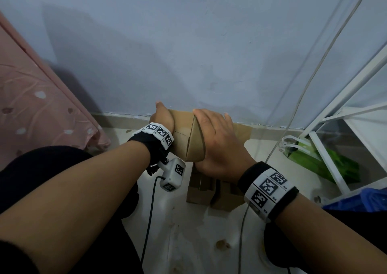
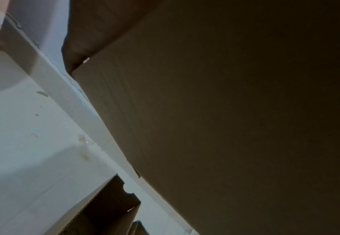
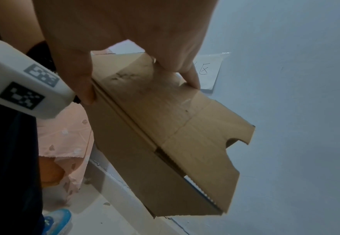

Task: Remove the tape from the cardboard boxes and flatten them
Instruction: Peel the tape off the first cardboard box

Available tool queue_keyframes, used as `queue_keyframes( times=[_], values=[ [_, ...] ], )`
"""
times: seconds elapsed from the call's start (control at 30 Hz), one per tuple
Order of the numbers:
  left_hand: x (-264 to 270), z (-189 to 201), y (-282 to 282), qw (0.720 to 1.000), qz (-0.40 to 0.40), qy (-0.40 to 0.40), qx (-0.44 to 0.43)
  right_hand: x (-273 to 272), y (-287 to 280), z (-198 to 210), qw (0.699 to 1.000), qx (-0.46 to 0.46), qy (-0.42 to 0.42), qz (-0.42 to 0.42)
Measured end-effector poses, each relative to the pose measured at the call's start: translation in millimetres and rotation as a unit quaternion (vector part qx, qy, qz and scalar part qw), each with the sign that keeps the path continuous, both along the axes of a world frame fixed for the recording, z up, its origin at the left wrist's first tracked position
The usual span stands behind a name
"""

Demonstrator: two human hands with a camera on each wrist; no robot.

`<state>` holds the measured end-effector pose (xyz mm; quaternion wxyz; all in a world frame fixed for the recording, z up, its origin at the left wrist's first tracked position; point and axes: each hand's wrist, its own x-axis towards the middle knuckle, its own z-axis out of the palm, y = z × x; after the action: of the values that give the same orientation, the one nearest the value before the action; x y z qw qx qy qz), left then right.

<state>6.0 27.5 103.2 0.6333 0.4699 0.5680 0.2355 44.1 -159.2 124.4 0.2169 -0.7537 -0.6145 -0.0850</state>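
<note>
Head view has both hands on a cardboard box (image 1: 186, 142) held above the floor by the wall: left hand (image 1: 162, 119) gripping the far side, right hand (image 1: 213, 139) wrapped over its edge. Looks like mid-flattening; next it probably needs a firm squeeze along the creases. More boxes (image 1: 209, 192) sit underneath.

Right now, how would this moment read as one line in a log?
step: flattening | left hand: holds cardboard box | right hand: grips same box | tape: none visible | floor: more cardboard
</note>
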Motion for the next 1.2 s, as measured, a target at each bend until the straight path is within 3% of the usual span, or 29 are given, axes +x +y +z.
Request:
queue_keyframes(
  times=[0.23, 0.4, 0.87, 1.03, 1.2],
  values=[
    [-6, 4, -2, 0.996, 0.0, 0.08, 0.046, 14, -4, 4, 0.998, -0.02, 0.056, 0.02],
    [-9, 9, -2, 0.994, 0.004, 0.089, 0.057, 20, -15, 15, 0.99, -0.022, 0.141, 0.013],
    [-20, 9, -2, 0.982, -0.027, 0.135, 0.13, 50, -34, 22, 0.971, -0.072, 0.228, -0.012],
    [-10, 11, -5, 0.975, -0.082, 0.111, 0.171, 62, -36, 18, 0.961, -0.083, 0.247, -0.093],
    [1, 0, -22, 0.933, -0.184, 0.072, 0.301, 70, -40, 13, 0.95, -0.038, 0.249, -0.185]
  ],
)
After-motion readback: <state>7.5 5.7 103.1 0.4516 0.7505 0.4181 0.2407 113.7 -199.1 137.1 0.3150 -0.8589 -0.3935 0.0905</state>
